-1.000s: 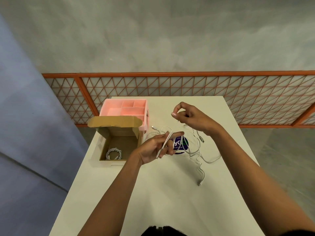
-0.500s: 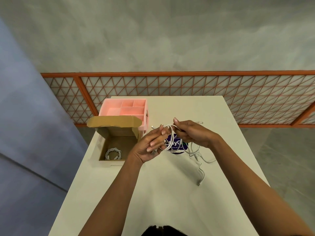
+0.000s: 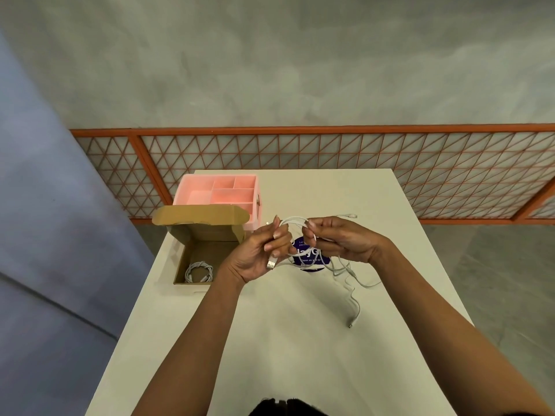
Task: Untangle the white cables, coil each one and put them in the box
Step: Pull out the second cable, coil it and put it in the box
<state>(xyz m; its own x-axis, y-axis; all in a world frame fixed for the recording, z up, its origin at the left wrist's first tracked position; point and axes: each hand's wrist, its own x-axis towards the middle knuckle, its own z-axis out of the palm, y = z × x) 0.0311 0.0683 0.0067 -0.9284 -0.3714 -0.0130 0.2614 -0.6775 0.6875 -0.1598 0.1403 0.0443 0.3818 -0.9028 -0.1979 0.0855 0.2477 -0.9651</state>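
Note:
My left hand [image 3: 258,253] grips loops of a white cable [image 3: 295,221] above the white table, with its metal USB plug [image 3: 271,262] sticking out below the fingers. My right hand [image 3: 339,240] pinches the same loops just to the right. More white cable [image 3: 353,291] trails loose from my right hand over the table, ending in a small plug. The open cardboard box [image 3: 180,267] stands to the left of my hands. A coiled white cable [image 3: 198,272] lies inside it.
A pink compartment organiser [image 3: 219,192] stands behind the box at the table's far left. A round purple sticker [image 3: 309,256] lies on the table [image 3: 285,340] under my hands. Another cable end [image 3: 350,216] lies beyond my right hand. An orange lattice railing runs behind the table.
My right hand came down from its raised position and met my left hand, laying another loop onto the coil. Less cable lies loose on the table than a second ago.

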